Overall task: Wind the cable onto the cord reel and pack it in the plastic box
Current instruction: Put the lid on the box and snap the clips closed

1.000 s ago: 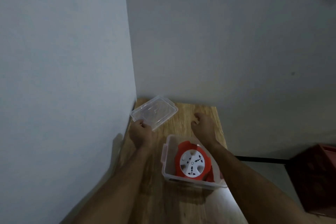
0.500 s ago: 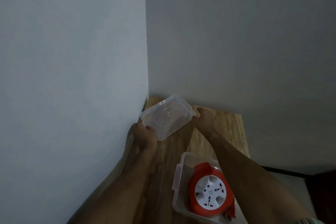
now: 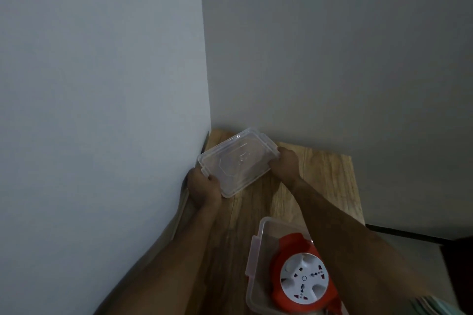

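Note:
A red cord reel [image 3: 302, 279] with a white socket face lies inside the clear plastic box [image 3: 258, 258] near the table's front. The box's clear lid [image 3: 238, 161] is at the far corner of the table, tilted. My left hand [image 3: 203, 186] grips its near left corner. My right hand [image 3: 284, 163] grips its right edge. No loose cable shows outside the box.
The wooden table [image 3: 327, 186] stands in a corner between a wall on the left [image 3: 102, 110] and one behind. Its right edge drops to the floor, where a dark object [image 3: 458, 263] sits at far right.
My right hand moved from the bare table to the lid's right edge and took hold. Both hands now hold the lid. The view shifted so the box sits lower in frame.

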